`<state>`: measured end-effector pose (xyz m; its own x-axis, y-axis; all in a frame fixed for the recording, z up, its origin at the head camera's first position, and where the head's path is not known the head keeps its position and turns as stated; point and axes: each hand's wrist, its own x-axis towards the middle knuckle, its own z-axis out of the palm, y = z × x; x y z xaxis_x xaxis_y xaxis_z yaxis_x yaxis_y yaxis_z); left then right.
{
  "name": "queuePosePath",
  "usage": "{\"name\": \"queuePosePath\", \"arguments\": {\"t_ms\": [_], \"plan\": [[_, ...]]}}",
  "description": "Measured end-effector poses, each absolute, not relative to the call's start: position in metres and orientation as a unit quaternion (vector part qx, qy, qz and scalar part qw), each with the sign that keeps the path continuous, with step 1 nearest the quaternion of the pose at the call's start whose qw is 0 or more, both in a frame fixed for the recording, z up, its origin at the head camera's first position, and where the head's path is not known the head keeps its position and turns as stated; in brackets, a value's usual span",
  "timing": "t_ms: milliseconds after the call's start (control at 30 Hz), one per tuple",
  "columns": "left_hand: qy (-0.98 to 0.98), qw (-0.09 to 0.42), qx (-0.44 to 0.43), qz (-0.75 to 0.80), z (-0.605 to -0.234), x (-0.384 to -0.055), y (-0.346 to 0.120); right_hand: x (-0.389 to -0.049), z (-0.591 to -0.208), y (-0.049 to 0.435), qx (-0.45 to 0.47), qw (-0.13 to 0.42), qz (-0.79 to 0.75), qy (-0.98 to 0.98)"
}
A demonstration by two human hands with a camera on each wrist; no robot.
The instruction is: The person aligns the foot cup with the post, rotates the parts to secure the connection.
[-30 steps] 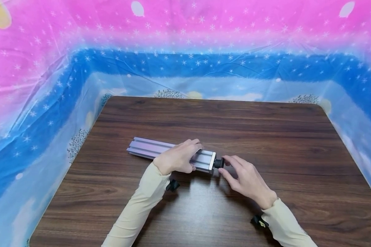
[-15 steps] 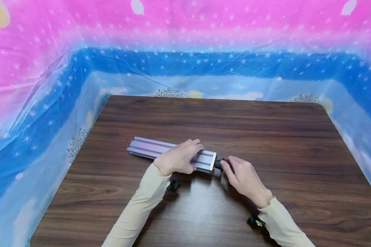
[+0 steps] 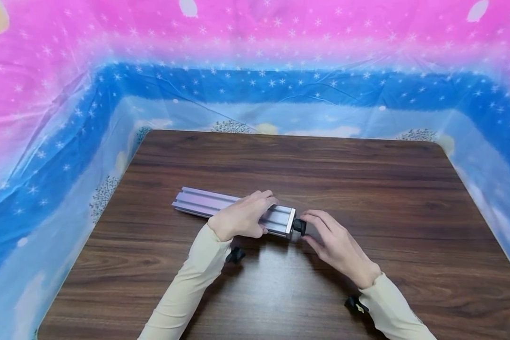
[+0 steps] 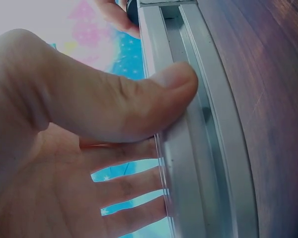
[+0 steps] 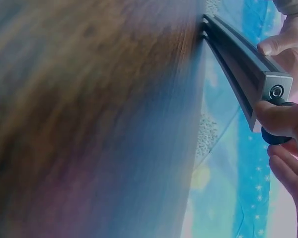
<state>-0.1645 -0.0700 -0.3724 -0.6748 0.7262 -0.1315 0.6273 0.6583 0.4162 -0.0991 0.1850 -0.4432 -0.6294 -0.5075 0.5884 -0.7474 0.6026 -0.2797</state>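
A long silver aluminium profile [image 3: 206, 200] with grooves lies slantwise on the table. My left hand [image 3: 242, 218] grips it from above near its right end; in the left wrist view the thumb [image 4: 139, 106] presses one grooved side and the fingers reach the opposite side. A pale end plate [image 3: 292, 223] caps the right end, and a round black knob [image 3: 299, 226] sticks out of it. Thumb and fingers of my right hand [image 3: 342, 248] pinch around the knob's rim. The right wrist view shows a screw head [image 5: 276, 91] in the plate beside the knob [image 5: 274, 135].
The dark wood-grain table [image 3: 323, 165] has rounded far corners. Behind and along both sides hangs a pink and blue cloth [image 3: 255, 85] with snowflakes. Black wrist mounts [image 3: 235, 255] show under both cream sleeves [image 3: 187, 283].
My right hand moved in with its fingers closer round the knob, then drew back slightly to the right and loosened its fingers. The left hand and the profile stay nearly still.
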Motion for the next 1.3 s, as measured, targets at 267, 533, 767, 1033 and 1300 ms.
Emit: {"name": "queuePosePath", "arguments": {"t_ms": [267,533,767,1033,1300], "plan": [[0.899,0.138,0.379,0.172,-0.374,-0.165,-0.070,-0.100,-0.444,0.184,0.360,0.250,0.264,-0.859],[0.900,0.129,0.381,0.168,-0.374,-0.164,-0.069,-0.101,-0.445,0.182,0.308,0.222,0.339,-0.861],[0.901,0.120,0.384,0.162,-0.376,-0.164,-0.067,-0.100,-0.436,0.180,0.224,0.122,0.413,-0.874],[0.901,0.109,0.391,0.152,-0.377,-0.163,-0.066,-0.101,-0.429,0.176,0.085,-0.018,0.485,-0.870],[0.901,0.102,0.396,0.148,-0.379,-0.162,-0.066,-0.102,-0.424,0.174,0.030,-0.100,0.525,-0.845]]}}
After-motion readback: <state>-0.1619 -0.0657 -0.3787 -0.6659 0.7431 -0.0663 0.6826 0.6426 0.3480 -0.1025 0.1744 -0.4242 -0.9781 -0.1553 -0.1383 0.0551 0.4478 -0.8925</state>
